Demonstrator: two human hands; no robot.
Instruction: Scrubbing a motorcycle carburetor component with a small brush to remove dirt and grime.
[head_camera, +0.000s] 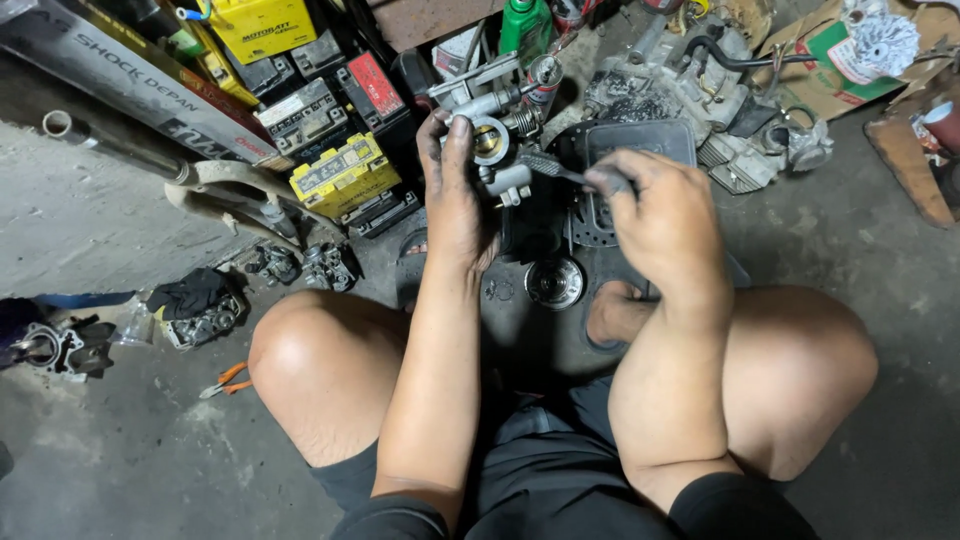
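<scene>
I squat over a concrete floor. My left hand (455, 190) grips a silver carburetor (492, 150) by its round throat, held up in front of me. My right hand (655, 215) holds a dark-handled tool (560, 172), its tip pointing left at the carburetor body. Below both hands lies a black tray (640, 140), and a round metal bowl-shaped part (555, 283) rests on the floor between my feet.
Several yellow and black batteries (340, 172) are stacked at the upper left. An engine block (690, 85) lies at the top right, a green bottle (525, 25) behind. Orange-handled pliers (226, 380), small engine parts (200, 320) and a bent pipe (225, 185) lie left.
</scene>
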